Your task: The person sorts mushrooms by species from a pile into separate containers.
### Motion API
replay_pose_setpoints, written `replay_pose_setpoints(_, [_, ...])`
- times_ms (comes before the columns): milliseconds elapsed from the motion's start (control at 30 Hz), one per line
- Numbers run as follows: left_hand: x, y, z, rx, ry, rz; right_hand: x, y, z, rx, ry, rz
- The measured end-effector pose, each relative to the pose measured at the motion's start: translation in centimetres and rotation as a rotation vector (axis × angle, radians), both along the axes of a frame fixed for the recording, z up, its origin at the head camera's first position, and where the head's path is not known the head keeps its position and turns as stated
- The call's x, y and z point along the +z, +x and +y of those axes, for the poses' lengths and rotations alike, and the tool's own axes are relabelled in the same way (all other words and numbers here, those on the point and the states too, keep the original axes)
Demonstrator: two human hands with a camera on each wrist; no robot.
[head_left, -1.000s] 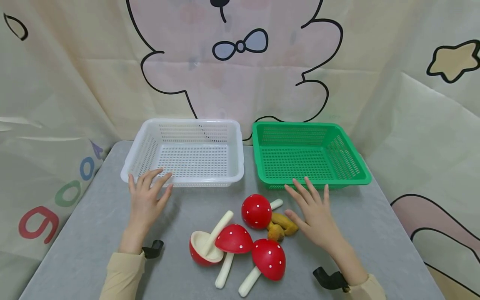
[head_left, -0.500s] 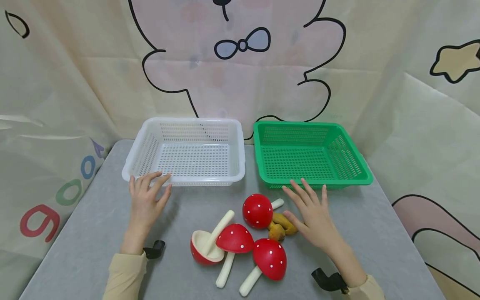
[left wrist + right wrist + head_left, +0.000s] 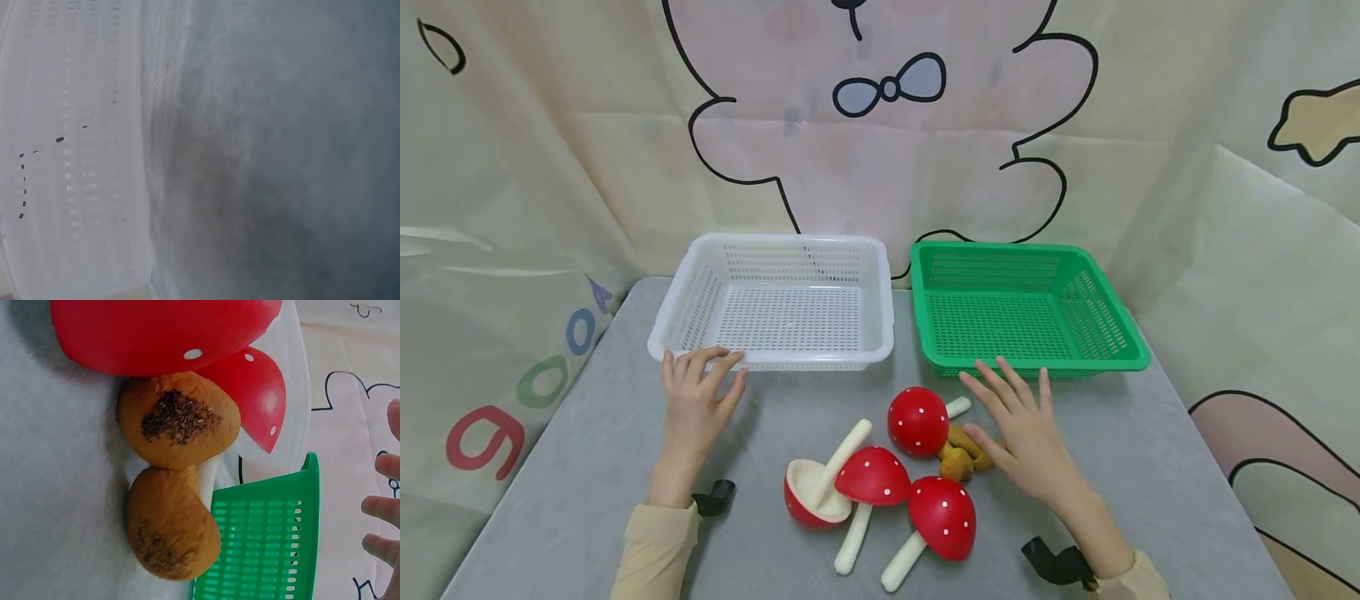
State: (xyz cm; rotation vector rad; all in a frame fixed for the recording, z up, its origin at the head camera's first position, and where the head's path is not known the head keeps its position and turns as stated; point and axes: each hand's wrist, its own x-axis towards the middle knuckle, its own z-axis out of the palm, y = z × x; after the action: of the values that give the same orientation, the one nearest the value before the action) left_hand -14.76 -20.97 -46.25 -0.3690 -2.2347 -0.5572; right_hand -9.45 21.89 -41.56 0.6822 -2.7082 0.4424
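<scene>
My left hand (image 3: 691,408) hovers at the front left rim of the white basket (image 3: 790,362), its fingers loosely bent and nothing in them. My right hand (image 3: 1028,437) is spread, fingertips close to the front rim of the green basket (image 3: 1037,367), and holds nothing. Left of it lie yellow-brown bun-like pieces (image 3: 178,419) with dark speckled patches. Beside them lies a red toy mushroom (image 3: 917,422) with white dots. Nearer the front are an upturned mushroom (image 3: 815,493), a middle mushroom (image 3: 871,477) and a right mushroom (image 3: 942,518), all with pale stems.
Both baskets stand side by side at the back of the grey table (image 3: 572,492), with bare insides. Behind them hangs a printed curtain (image 3: 970,183) with a cartoon figure. A black wrist mount sits at each wrist.
The head view has shifted slightly. My right hand has drifted a little left, and my left hand has drawn back slightly from the white basket. The mushrooms and baskets stay in place.
</scene>
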Motion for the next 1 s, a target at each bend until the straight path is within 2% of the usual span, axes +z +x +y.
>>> replay_pose_setpoints(200, [0.1, -0.3, 0.7, 0.018, 0.021, 0.028, 0.5, 0.1, -0.4, 0.022, -0.009, 0.0])
replay_pose_setpoints(633, [0.0, -0.4, 1.2, 0.091, 0.06, -0.011, 1.9, -0.4, -1.5, 0.088, 0.045, 0.005])
replay_pose_setpoints(1000, [0.2, -0.4, 1.2, 0.089, 0.049, -0.018, 2.9, -1.1, -3.6, 0.154, 0.073, 0.014])
